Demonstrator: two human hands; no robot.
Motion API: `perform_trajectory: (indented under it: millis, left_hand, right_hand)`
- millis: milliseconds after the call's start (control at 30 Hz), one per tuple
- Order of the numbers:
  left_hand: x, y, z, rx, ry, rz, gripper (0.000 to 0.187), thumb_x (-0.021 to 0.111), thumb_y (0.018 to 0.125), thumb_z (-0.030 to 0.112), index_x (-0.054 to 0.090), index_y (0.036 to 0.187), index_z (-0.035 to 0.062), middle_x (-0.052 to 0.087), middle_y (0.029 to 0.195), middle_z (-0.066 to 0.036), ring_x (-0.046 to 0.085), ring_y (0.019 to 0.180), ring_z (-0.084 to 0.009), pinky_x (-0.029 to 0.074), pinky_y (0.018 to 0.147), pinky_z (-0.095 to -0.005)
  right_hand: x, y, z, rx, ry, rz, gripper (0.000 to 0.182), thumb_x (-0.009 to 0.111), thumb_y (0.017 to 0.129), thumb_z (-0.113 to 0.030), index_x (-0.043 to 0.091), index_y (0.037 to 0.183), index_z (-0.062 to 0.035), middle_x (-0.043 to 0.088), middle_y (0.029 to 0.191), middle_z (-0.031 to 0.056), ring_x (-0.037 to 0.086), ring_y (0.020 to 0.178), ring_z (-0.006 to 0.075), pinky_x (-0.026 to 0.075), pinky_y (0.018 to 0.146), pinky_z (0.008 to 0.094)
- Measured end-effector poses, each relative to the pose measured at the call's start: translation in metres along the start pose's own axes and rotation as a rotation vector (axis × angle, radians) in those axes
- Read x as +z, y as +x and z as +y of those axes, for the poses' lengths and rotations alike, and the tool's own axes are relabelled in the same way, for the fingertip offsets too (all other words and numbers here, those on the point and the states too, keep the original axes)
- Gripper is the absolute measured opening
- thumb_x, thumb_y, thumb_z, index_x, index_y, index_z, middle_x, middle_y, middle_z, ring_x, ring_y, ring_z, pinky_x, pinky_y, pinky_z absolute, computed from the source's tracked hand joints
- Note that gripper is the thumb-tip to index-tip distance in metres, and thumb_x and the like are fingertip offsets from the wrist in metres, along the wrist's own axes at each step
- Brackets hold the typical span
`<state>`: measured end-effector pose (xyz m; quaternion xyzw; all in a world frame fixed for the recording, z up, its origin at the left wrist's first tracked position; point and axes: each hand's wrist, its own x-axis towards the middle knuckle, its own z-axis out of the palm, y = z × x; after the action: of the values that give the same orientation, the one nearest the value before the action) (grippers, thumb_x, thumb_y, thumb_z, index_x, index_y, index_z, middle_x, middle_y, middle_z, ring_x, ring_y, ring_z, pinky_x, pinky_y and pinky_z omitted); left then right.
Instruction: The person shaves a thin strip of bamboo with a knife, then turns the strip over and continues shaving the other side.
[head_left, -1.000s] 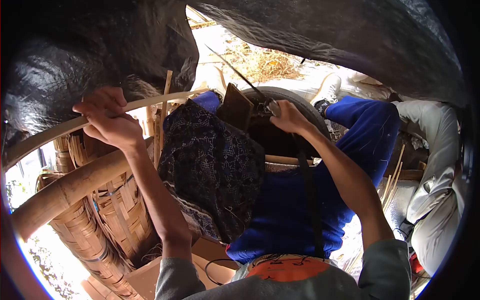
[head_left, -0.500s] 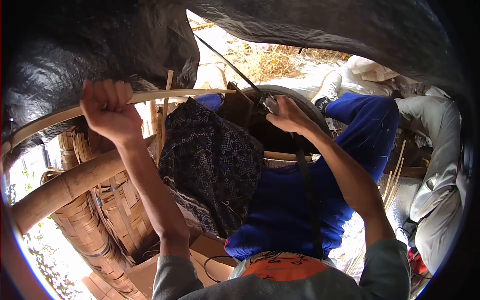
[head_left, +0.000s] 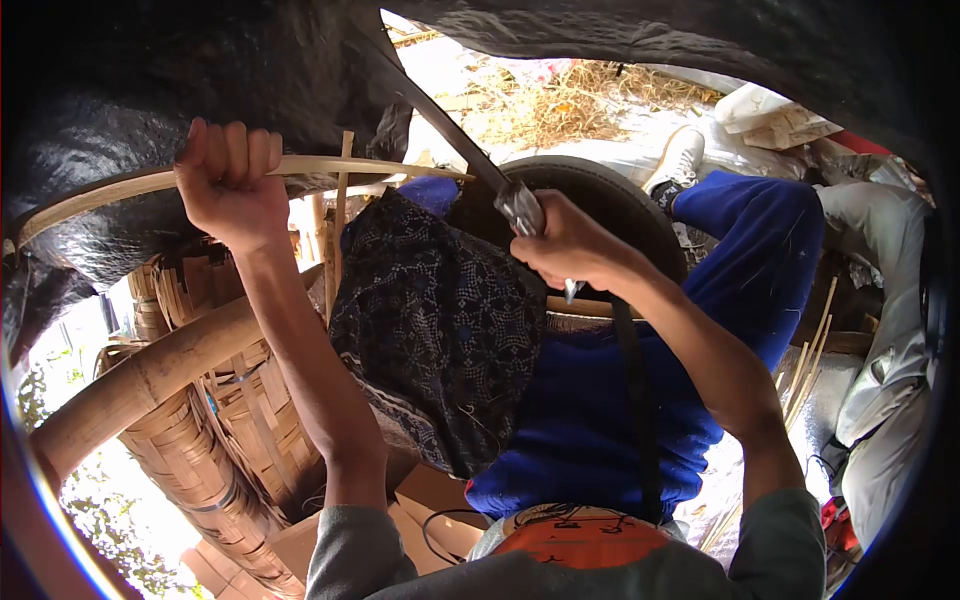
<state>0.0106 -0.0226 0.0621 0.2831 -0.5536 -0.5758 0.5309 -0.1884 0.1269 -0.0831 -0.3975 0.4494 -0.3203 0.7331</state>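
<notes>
Presently our left hand (head_left: 232, 180) grips a bamboo strip (head_left: 120, 187); our right hand (head_left: 565, 245) clasps a knife (head_left: 470, 150); woven baskets (head_left: 200, 450) stand stacked beside a bamboo pole (head_left: 150, 375).

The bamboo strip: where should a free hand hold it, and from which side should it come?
Grip the bare stretch of the bamboo strip left of the left hand, coming from below with fingers curling over. It is thin, flat and nearly level there, and this stays far from the knife.

Both forearms are bare below grey sleeves (head_left: 360, 545) pushed up near the elbows at the bottom of the frame, the legs wear bright blue trousers (head_left: 600, 400), a white shoe (head_left: 682, 160) shows at upper right, and an orange printed hem (head_left: 580, 530) sits bottom centre.
</notes>
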Motion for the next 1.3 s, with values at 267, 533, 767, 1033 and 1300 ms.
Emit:
perform_trajectory:
  millis: [267, 533, 767, 1033, 1300]
  left_hand:
    - [0.001, -0.004, -0.002, 0.069, 0.102, 0.050, 0.048, 0.044, 0.091, 0.041, 0.025, 0.056, 0.0147, 0.016, 0.047, 0.004, 0.010, 0.044, -0.0065, 0.012, 0.045, -0.0263]
    - [-0.025, -0.012, 0.000, 0.153, -0.041, 0.089, 0.065, 0.040, 0.078, 0.075, 0.036, 0.061, 0.0127, 0.020, 0.050, 0.003, 0.012, 0.046, -0.0071, 0.013, 0.046, -0.0252]
    - [-0.026, -0.021, 0.009, 0.119, 0.042, 0.304, 0.061, 0.043, 0.080, 0.071, 0.031, 0.060, 0.0147, 0.015, 0.054, 0.005, 0.013, 0.049, -0.0091, 0.014, 0.050, -0.0273]
    - [-0.052, -0.024, 0.006, 0.125, -0.174, 0.003, 0.061, 0.036, 0.081, 0.073, 0.023, 0.059, 0.0176, 0.012, 0.052, 0.005, 0.008, 0.048, -0.0086, 0.010, 0.047, -0.0276]
    - [-0.048, -0.018, 0.003, 0.103, -0.228, -0.014, 0.062, 0.038, 0.080, 0.074, 0.025, 0.059, 0.0167, 0.012, 0.051, 0.005, 0.008, 0.048, -0.0081, 0.010, 0.046, -0.0276]
  right_hand:
    - [-0.006, 0.002, 0.000, 0.239, -0.231, 0.056, 0.016, 0.054, 0.075, -0.008, 0.047, 0.086, 0.0031, 0.053, 0.064, 0.0108, 0.054, 0.051, 0.0165, 0.042, 0.045, 0.0319]
    - [0.006, 0.004, 0.013, -0.087, -0.338, 0.267, 0.014, 0.056, 0.071, -0.009, 0.047, 0.076, 0.0012, 0.043, 0.059, 0.0080, 0.046, 0.055, 0.0203, 0.039, 0.054, 0.0365]
    - [0.015, 0.001, -0.005, -0.260, -0.269, 0.175, 0.015, 0.055, 0.072, -0.004, 0.047, 0.083, 0.0023, 0.047, 0.059, 0.0077, 0.051, 0.053, 0.0175, 0.040, 0.051, 0.0325]
    - [0.027, 0.020, 0.015, 0.315, -0.155, -0.050, 0.013, 0.051, 0.076, -0.003, 0.049, 0.088, 0.0011, 0.052, 0.061, 0.0082, 0.051, 0.047, 0.0155, 0.041, 0.042, 0.0314]
    - [0.025, 0.018, -0.016, -0.203, -0.055, -0.009, 0.010, 0.054, 0.073, -0.001, 0.048, 0.081, -0.0029, 0.045, 0.052, 0.0009, 0.045, 0.041, 0.0095, 0.036, 0.038, 0.0276]
